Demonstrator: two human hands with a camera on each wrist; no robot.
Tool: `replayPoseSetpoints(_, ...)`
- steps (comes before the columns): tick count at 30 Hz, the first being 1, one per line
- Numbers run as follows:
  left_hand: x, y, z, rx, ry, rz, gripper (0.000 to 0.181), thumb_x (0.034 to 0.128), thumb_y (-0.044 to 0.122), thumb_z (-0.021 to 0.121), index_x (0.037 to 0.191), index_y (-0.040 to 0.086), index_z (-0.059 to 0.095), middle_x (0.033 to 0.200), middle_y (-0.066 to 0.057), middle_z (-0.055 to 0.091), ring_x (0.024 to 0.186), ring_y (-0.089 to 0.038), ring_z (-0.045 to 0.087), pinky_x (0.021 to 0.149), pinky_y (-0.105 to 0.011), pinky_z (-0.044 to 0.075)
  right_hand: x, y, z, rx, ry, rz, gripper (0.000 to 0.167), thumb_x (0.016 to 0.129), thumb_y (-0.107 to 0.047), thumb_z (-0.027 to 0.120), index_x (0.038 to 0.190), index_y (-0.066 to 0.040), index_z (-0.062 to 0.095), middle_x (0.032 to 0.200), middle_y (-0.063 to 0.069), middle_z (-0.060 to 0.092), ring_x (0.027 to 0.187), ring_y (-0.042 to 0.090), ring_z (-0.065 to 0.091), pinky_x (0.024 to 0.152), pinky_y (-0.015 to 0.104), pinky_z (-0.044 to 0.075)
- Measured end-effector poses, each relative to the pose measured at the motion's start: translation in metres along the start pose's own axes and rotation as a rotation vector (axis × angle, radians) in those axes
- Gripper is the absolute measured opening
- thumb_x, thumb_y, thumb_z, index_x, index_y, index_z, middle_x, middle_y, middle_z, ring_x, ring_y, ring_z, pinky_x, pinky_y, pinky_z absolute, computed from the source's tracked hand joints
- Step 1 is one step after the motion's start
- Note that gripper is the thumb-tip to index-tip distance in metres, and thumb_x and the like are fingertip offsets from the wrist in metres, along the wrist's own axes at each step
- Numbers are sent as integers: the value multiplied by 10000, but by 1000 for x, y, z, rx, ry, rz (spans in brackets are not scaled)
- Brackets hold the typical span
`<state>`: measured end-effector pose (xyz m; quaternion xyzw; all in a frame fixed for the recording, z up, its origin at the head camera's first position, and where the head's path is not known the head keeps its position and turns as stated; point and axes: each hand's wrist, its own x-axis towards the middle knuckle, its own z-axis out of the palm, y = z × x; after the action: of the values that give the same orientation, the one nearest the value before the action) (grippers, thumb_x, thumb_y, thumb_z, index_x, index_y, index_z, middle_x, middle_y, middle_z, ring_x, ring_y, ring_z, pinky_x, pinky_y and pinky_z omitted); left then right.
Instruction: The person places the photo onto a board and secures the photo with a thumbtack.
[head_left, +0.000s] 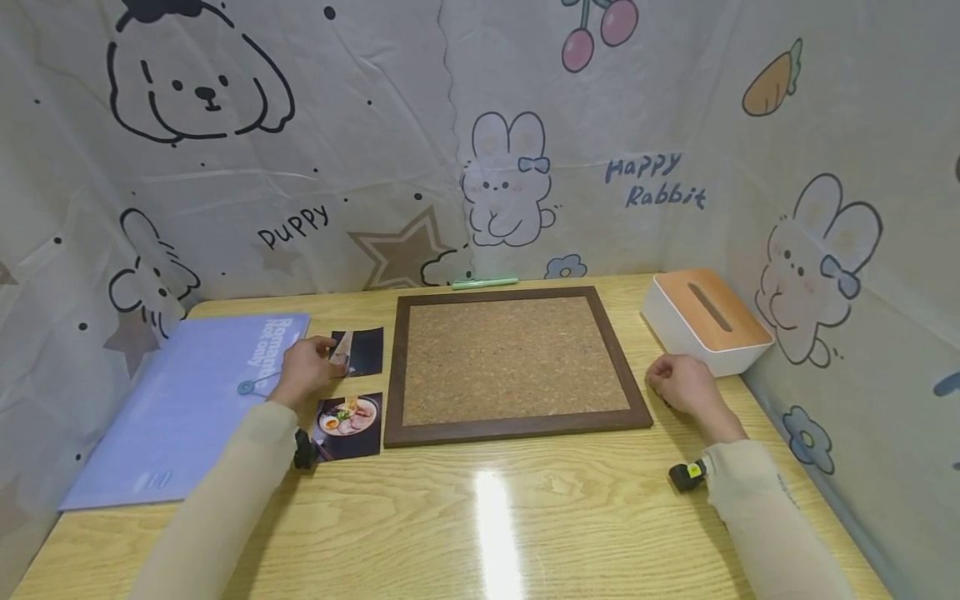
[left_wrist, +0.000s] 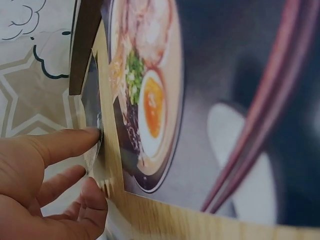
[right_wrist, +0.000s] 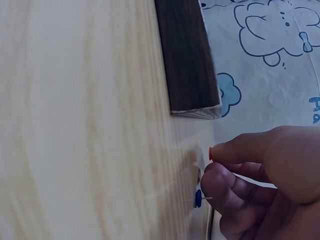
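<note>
My left hand [head_left: 306, 367] pinches the left edge of a dark photo [head_left: 367, 352], which lies left of a cork board [head_left: 517, 358] with a brown frame. In the left wrist view, the edge of this photo is slightly raised between thumb and fingers. Just below it lies a second photo [head_left: 347, 421], showing a bowl of ramen with egg. Right of the board, my right hand [head_left: 684, 385] is low over the table. Its thumb and forefinger pinch a red pushpin [right_wrist: 210, 153], mostly hidden by the fingertips. A blue pushpin [right_wrist: 198, 198] lies close by those fingers.
At the left lies a large lilac folder [head_left: 202, 442] with a string-tie button, partly under my left forearm. A white tissue box [head_left: 705, 312] with an orange lid stands behind my right hand. Behind the board rests a green pen [head_left: 485, 283], near the patterned curtain.
</note>
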<state>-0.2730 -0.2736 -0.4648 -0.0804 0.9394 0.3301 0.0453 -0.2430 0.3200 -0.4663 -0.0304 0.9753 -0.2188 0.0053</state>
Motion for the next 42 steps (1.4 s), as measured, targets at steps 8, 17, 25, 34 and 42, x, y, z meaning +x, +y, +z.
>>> replayPoseSetpoints(8,-2,2,-4,-83,-25,-32,547,899,84,677,1414,-15,520,1378,-281,531,1181,-381,504,922,-450,493,2,-4,0,18,13,-6,142,952,-153,610,942,-45,702,780,59,692,639,126,577,641,290,435)
replayPoseSetpoints(17,-10,-2,-16,-249,-106,-18,548,987,146,562,1510,60,425,1484,-240,446,1302,-406,476,1073,-546,437,4,-13,-3,95,26,-23,151,949,-168,603,946,-50,697,853,102,724,639,132,637,617,284,479)
replayPoseSetpoints(25,-14,-10,-22,-266,-90,49,543,1005,198,573,1521,114,428,1482,-225,455,1234,-368,528,862,-371,502,8,-28,-6,93,69,-67,150,932,-207,629,956,-85,713,913,96,726,817,228,660,714,348,495)
replayPoseSetpoints(34,-22,-6,-29,-354,-95,67,552,1005,197,579,1528,121,418,1507,-225,423,1336,-403,451,992,-470,472,13,-41,-6,175,26,-78,107,923,-173,626,934,-92,695,915,96,760,749,159,715,657,285,498)
replayPoseSetpoints(42,-29,8,-27,-427,-145,99,570,993,197,609,1525,115,421,1499,-229,416,1368,-415,420,1089,-570,414,20,-57,-4,286,-23,-76,176,956,-167,622,1060,-34,672,953,153,718,738,229,720,636,276,552)
